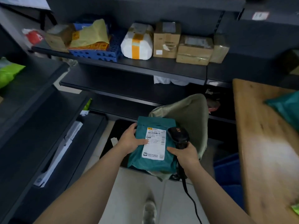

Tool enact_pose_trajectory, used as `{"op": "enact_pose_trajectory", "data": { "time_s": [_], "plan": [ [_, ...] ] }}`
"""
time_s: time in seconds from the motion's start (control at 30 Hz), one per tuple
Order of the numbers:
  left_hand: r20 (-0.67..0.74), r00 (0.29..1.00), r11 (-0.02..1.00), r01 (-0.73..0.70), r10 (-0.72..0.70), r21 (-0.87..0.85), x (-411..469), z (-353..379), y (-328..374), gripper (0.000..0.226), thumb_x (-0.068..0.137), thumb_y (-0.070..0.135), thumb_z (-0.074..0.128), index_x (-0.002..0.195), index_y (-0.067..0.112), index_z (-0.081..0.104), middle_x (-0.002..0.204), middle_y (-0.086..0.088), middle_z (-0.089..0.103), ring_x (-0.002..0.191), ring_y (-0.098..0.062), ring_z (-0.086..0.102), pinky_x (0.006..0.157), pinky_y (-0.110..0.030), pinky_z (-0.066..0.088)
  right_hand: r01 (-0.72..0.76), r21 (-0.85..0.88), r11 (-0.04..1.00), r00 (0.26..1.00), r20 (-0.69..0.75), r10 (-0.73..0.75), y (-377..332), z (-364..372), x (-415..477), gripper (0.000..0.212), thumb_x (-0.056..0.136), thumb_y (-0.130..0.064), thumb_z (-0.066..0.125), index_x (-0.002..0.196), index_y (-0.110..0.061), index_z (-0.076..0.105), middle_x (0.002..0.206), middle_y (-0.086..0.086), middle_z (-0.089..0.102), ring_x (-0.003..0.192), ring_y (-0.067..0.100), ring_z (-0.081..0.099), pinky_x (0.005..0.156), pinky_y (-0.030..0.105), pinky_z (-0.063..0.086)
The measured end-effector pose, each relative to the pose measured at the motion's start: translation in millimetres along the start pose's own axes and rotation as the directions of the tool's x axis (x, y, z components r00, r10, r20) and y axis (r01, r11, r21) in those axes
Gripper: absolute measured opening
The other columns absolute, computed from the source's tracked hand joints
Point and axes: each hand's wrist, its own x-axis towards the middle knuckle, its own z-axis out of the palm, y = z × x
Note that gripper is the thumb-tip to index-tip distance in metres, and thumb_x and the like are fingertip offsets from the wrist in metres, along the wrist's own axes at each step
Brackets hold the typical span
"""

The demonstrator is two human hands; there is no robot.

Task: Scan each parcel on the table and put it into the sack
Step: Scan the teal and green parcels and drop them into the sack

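Note:
I hold a teal plastic parcel (155,126) with a white shipping label (154,143) facing up, over the mouth of the grey-green sack (187,113) on the floor. My left hand (129,140) grips the parcel's left edge, thumb on the label. My right hand (184,152) grips a black corded barcode scanner (178,135) by its handle, with its thumb on the parcel's right edge. The scanner's head sits just right of the label's barcode. Another teal parcel (288,107) lies on the wooden table (265,143) at the right.
Dark metal shelving (129,65) stands ahead with cardboard boxes (166,40), a white taped parcel (137,42) and a blue crate (100,54). More dark shelves run along the left. A blue bin (226,168) sits under the table. The scanner cable (191,198) hangs to the floor.

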Motion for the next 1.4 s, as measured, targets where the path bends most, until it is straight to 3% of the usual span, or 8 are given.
{"op": "enact_pose_trajectory", "data": {
  "time_s": [0.1,0.47,0.67,0.9,1.03,1.13,1.23,1.4],
  "plan": [
    [0.076,0.997,0.999,0.022,-0.025,0.046,49.1,5.8,-4.6,0.088,0.07,0.005,0.083,0.143,0.015,0.036,0.105,0.01,0.058,0.09,-0.003,0.058,0.083,-0.024,0.049,-0.032,-0.038,0.999,0.997,-0.073,0.029,3.8,7.3,36.4,0.051,0.073,-0.005,0.082,0.118,-0.004,0.058,0.108,0.011,0.067,0.097,0.029,0.065,0.088,0.044,0.055],
    [0.28,0.957,0.982,0.026,-0.078,0.185,196.0,36.9,-59.1,0.081,0.076,0.007,0.079,0.145,0.014,0.038,0.132,-0.005,0.058,0.114,-0.018,0.058,0.099,-0.033,0.047,-0.217,-0.113,0.97,0.937,-0.301,0.174,59.2,44.7,153.6,0.051,0.075,-0.007,0.079,0.121,-0.005,0.057,0.101,0.005,0.061,0.089,0.023,0.058,0.079,0.034,0.05],
    [0.17,0.978,0.892,0.036,-0.125,0.451,246.9,50.7,-116.8,0.057,0.087,0.032,0.068,0.14,0.026,0.046,0.147,-0.009,0.032,0.135,-0.028,0.035,0.113,-0.035,0.029,-0.315,-0.075,0.946,0.866,-0.432,0.254,100.4,58.6,206.3,0.028,0.077,-0.001,0.072,0.089,-0.018,0.054,0.08,0.002,0.058,0.07,0.019,0.056,0.07,0.032,0.047],
    [0.254,0.948,0.978,0.161,-0.19,0.133,263.9,74.1,-148.3,0.016,0.091,0.006,0.059,0.106,0.005,0.067,0.103,-0.013,0.067,0.094,-0.022,0.061,0.078,-0.026,0.044,-0.34,-0.144,0.929,0.85,-0.469,0.239,131.7,62.3,230.8,0.02,0.077,0.004,0.065,0.085,-0.013,0.057,0.075,0.004,0.06,0.073,0.024,0.059,0.074,0.037,0.053],
    [0.135,0.978,0.979,0.175,-0.16,-0.108,261.2,64.6,-141.6,0.025,0.084,-0.003,0.069,0.108,-0.002,0.066,0.106,-0.014,0.068,0.095,-0.025,0.066,0.088,-0.032,0.053,-0.33,-0.16,0.93,0.865,-0.446,0.23,133.7,69.0,241.6,0.017,0.078,0.004,0.065,0.094,0.0,0.063,0.07,0.002,0.058,0.075,0.026,0.06,0.077,0.038,0.053],
    [0.086,0.995,0.939,0.084,-0.059,-0.334,250.4,45.9,-126.8,0.028,0.079,-0.014,0.065,0.105,-0.004,0.064,0.101,-0.013,0.067,0.089,-0.02,0.067,0.078,-0.023,0.058,-0.305,-0.133,0.943,0.869,-0.444,0.218,129.3,79.5,246.4,0.03,0.077,0.002,0.067,0.107,0.0,0.064,0.084,0.008,0.065,0.09,0.03,0.065,0.079,0.032,0.051],
    [-0.006,1.0,0.958,0.004,-0.006,-0.285,240.7,21.0,-121.3,0.027,0.08,-0.008,0.068,0.101,0.009,0.068,0.104,-0.006,0.068,0.091,-0.012,0.067,0.081,-0.021,0.055,-0.286,-0.101,0.953,0.868,-0.448,0.213,127.1,89.8,253.5,0.04,0.077,-0.002,0.066,0.116,-0.007,0.063,0.107,0.013,0.07,0.099,0.032,0.065,0.087,0.036,0.053],
    [-0.007,0.998,0.984,0.057,-0.059,-0.171,229.0,2.1,-136.4,0.04,0.079,-0.002,0.073,0.108,0.024,0.065,0.118,-0.006,0.065,0.105,-0.022,0.065,0.093,-0.038,0.053,-0.272,-0.111,0.956,0.891,-0.403,0.207,129.8,92.1,262.4,0.034,0.077,0.003,0.065,0.11,-0.004,0.06,0.106,0.016,0.067,0.099,0.033,0.064,0.088,0.037,0.053]
  ]
}}
